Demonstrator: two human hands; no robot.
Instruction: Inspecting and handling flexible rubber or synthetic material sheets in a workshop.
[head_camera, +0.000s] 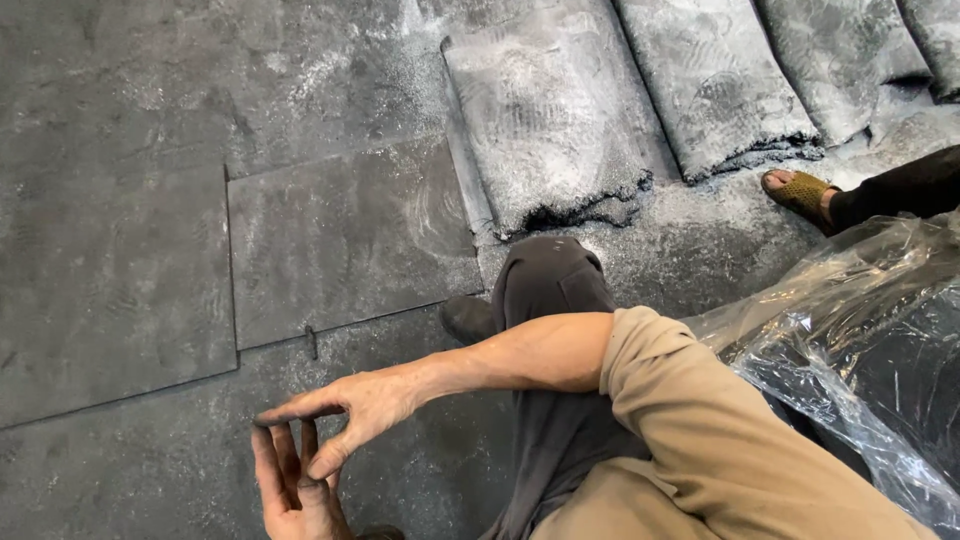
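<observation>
My right hand (352, 408) reaches across my body to the lower left on a bare forearm with a tan sleeve. Its fingers are stretched out, dark with dust, and hold nothing. My left hand (292, 488) rises from the bottom edge with its fingers straight up and close together, palm toward me, also holding nothing. The right thumb touches the left fingertips. Both hands hover over the dusty dark grey floor (150, 470).
Flat dark grey sheets (340, 240) lie on the floor ahead. Several dusty grey sacks (550, 120) lean side by side at the top. Crumpled clear plastic (850, 330) covers something dark at the right. Another person's sandalled foot (800, 192) stands beyond it. My bent knee (550, 285) is at centre.
</observation>
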